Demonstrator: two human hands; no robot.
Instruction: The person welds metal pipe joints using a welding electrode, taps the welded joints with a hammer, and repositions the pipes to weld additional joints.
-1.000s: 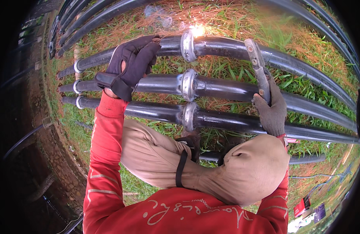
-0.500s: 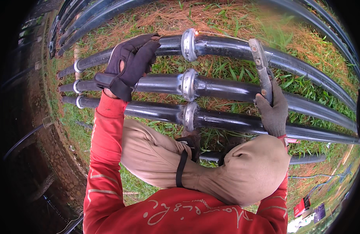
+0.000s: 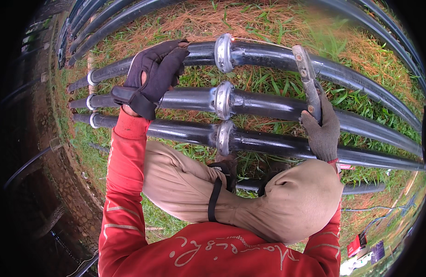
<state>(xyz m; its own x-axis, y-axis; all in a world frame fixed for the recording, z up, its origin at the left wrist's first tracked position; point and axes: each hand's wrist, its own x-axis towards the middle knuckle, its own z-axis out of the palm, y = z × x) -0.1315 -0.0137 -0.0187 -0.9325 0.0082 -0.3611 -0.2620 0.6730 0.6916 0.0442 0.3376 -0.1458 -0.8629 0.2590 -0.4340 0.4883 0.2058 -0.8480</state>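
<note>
My right hand (image 3: 325,129), in a grey knit glove, is closed round a worn welding electrode holder (image 3: 306,76). A thin welding rod (image 3: 264,42) runs left from its jaw to the far edge of a silvery collar (image 3: 223,53) on the farthest black pipe (image 3: 268,54), where a small orange glow shows. My left hand (image 3: 155,74), in a dark padded glove, is curled over that same pipe, left of the collar; its fingertips are partly hidden. Two more black pipes lie nearer, each with a middle collar: the middle pipe (image 3: 268,104) and the near pipe (image 3: 273,142).
More black pipes (image 3: 116,18) lie at the far left and far right. Grass and brown needles (image 3: 199,21) cover the ground. My bent knees (image 3: 305,198) are close to the near pipe. Blue cable (image 3: 388,210) and a red box (image 3: 356,244) lie at the lower right.
The electrode holder has shifted slightly left with my right hand. The glow at the collar is smaller. My left hand stays where it was.
</note>
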